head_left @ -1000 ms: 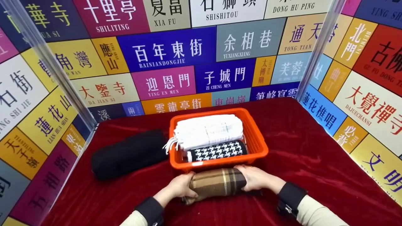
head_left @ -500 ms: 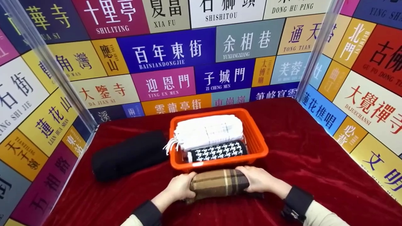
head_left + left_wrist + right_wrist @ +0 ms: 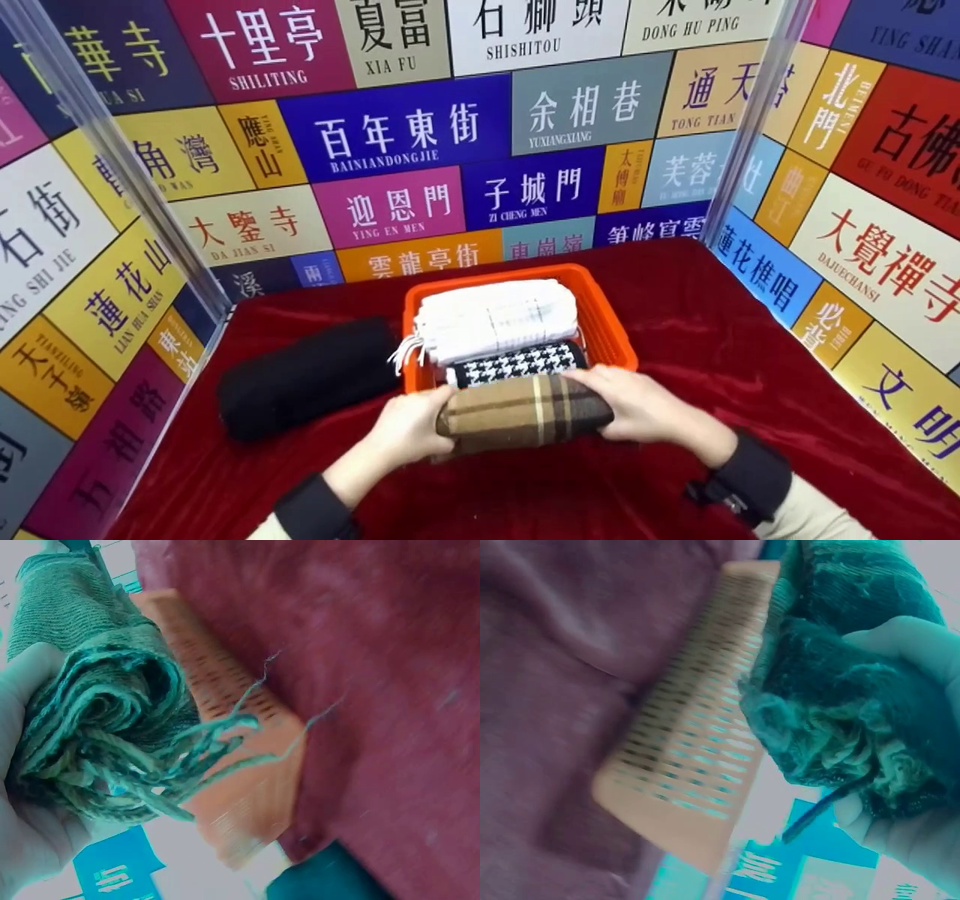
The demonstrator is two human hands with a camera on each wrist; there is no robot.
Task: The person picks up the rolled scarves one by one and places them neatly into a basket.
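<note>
A rolled brown plaid scarf (image 3: 517,414) is gripped at its two ends by both hands, close over the near rim of an orange basket. My left hand (image 3: 411,426) holds the left end; in the left wrist view the spiral of the roll and its loose fringe (image 3: 157,772) show. My right hand (image 3: 646,405) holds the other end, with thumb and fingers round it in the right wrist view. Inside the orange basket (image 3: 611,330) lie a white fringed scarf roll (image 3: 499,315) and a black-and-white houndstooth roll (image 3: 517,364), the latter partly hidden by the plaid scarf.
A black rolled cloth (image 3: 307,375) lies left of the basket, near its side. Dark red velvet cloth (image 3: 720,330) covers the table. Panels with street-name signs (image 3: 397,127) stand round the back and sides, with metal posts (image 3: 757,120) at the corners.
Both hands have lifted the plaid scarf from in front of the basket up to its near rim, now overlapping the rim and part of the houndstooth roll. The black roll stays put.
</note>
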